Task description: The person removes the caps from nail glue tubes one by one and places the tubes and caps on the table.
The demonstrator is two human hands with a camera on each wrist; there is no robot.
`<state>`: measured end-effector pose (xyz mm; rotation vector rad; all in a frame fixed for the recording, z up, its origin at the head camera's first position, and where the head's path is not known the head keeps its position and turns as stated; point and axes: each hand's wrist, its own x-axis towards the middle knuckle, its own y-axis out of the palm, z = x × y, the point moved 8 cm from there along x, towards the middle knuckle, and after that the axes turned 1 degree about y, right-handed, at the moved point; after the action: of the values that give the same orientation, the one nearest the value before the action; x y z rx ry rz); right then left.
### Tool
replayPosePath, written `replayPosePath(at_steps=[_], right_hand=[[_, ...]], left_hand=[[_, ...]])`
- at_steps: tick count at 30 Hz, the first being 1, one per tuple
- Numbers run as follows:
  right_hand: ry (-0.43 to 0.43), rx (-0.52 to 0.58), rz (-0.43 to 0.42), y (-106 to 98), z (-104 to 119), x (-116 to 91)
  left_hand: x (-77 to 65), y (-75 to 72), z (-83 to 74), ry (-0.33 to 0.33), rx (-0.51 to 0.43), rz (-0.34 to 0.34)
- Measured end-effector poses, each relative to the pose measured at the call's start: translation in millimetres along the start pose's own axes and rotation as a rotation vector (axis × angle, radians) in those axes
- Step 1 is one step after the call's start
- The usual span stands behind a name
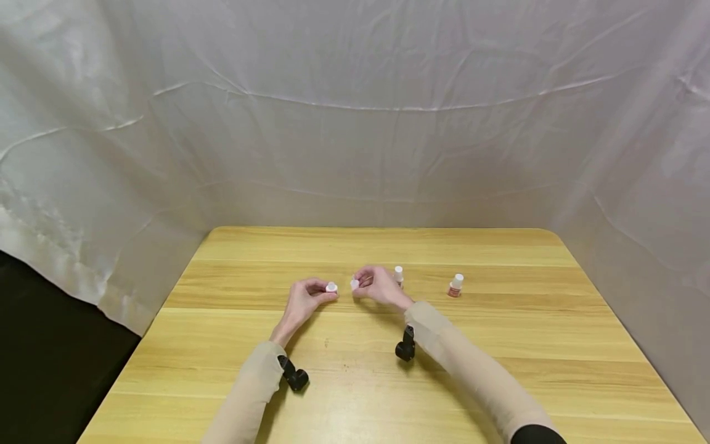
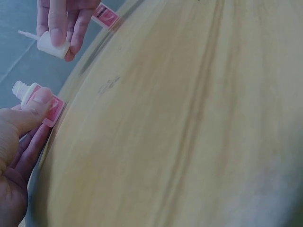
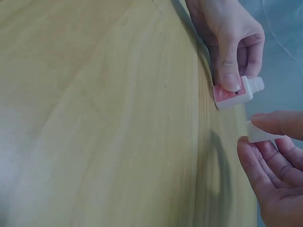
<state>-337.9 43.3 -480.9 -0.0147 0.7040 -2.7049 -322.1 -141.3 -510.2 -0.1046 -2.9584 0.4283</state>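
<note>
From where I stood, the person's left hand was pinching a small white glue-type bottle with a pink label, thumb across the front of the label. The bottle was uncapped, its translucent threaded neck bare and uppermost in the head view. I couldn't tell whether its base touched the wooden table or hung just above it.

The right hand, just beside the left and well apart from the bottle's neck, gripped a white cap between thumb and fingers. A thin white applicator stem stuck out of the cap, plain to see from the left wrist.

Two more bottles of the same sort stood upright on the table, white caps on. The nearer capped bottle was partly hidden behind the right hand; the farther capped bottle stood alone to the right, its label reddish pink.

Both forearms wore beige sleeves, each with a black wrist camera. Pale, creased sheeting hung behind the table.
</note>
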Motion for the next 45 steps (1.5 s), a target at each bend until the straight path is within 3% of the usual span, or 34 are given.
replayPosePath(at_steps=[21,35,45], right_hand=[[0.003,0.0,-0.018,18,-6,26],[0.015,-0.006,-0.017,23,-7,28],[0.013,-0.018,-0.011,25,-6,28]], left_hand=[[7.1,-3.9,6.1,-0.013,0.014,0.013],[6.1,-5.1,5.7,-0.03,0.014,-0.014],[6.3,-5.8,4.4,-0.006,0.044,-0.024]])
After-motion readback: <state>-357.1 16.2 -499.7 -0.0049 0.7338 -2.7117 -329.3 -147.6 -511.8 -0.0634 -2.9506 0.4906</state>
